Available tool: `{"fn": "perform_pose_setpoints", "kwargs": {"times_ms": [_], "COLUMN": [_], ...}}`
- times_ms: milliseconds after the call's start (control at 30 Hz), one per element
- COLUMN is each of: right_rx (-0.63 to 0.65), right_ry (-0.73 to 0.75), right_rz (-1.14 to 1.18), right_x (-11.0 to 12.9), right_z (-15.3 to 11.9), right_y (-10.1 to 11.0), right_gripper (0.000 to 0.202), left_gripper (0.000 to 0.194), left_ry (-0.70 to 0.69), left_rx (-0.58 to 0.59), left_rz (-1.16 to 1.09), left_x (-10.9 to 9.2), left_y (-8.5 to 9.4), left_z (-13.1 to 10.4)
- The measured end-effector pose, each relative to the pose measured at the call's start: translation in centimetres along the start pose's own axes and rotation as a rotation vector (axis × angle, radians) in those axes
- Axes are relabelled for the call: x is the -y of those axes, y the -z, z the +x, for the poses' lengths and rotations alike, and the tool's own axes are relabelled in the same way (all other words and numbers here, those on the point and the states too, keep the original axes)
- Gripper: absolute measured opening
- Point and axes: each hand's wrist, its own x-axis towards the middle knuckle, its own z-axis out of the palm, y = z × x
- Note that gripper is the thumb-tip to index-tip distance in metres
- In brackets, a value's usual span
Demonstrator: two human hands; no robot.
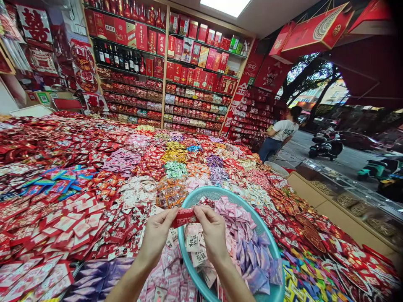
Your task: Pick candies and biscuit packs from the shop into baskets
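Head camera view: a wide, uneven spread of small, shiny, mostly red packets (pixel 78 226) surrounds both hands, running far off ahead of them and away to either side. Just beneath the right hand (pixel 214 233) sits a round, teal, perforated plastic basket (pixel 231 192); the left hand (pixel 156 235) is outside its rim, so the right hand is the nearer to the basket. Within it, violet, pillow-shaped glossy packets (pixel 255 264) lie to the right of the right hand, pale pink small packets (pixel 233 214) lie ahead and to its right, and white, flat packets with black characters (pixel 192 239) lie close on its left side.

Smallest is a red, oblong wrapped packet with pale print (pixel 184 217), directly between the two hands. Its long axis runs crosswise, from left fingertips to right fingertips, nearly level, and in this view it crosses the basket's rim. Each hand pinches one end between thumb and finger, so neither is nearer to it; how firmly they press, I cannot tell.
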Motion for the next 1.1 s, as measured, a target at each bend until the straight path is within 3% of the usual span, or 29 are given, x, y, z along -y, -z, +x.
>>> {"fn": "perform_pose_setpoints", "kwargs": {"times_ms": [167, 367, 533, 767, 1100], "right_rx": [-0.077, -0.074, -0.095, -0.044, -0.077], "right_ry": [-0.019, 0.014, -0.003, -0.189, -0.187], "right_rz": [0.033, -0.029, -0.021, 0.212, 0.268], "right_x": [-0.6, -0.5, -0.1, 0.3, 0.3], "right_z": [-0.5, -1.1, -1.2, -1.0, -0.7], "right_y": [-0.2, 0.3, 1.0, 1.5, 1.8], "right_gripper": [0.016, 0.018, 0.019, 0.018, 0.018], "left_gripper": [0.031, 0.028, 0.024, 0.025, 0.021], "left_ry": [0.003, 0.141, 0.139, 0.161, 0.165], "left_rx": [-0.124, 0.003, -0.033, 0.061, 0.033], "left_rz": [-0.132, -0.128, -0.163, -0.102, -0.252], "left_x": [1.0, 0.7, 0.7, 0.3, 0.2], "left_y": [-1.1, -2.2, -3.0, -3.7, -4.1], "left_z": [-0.4, -0.6, -0.3, -0.1, -0.3]}}
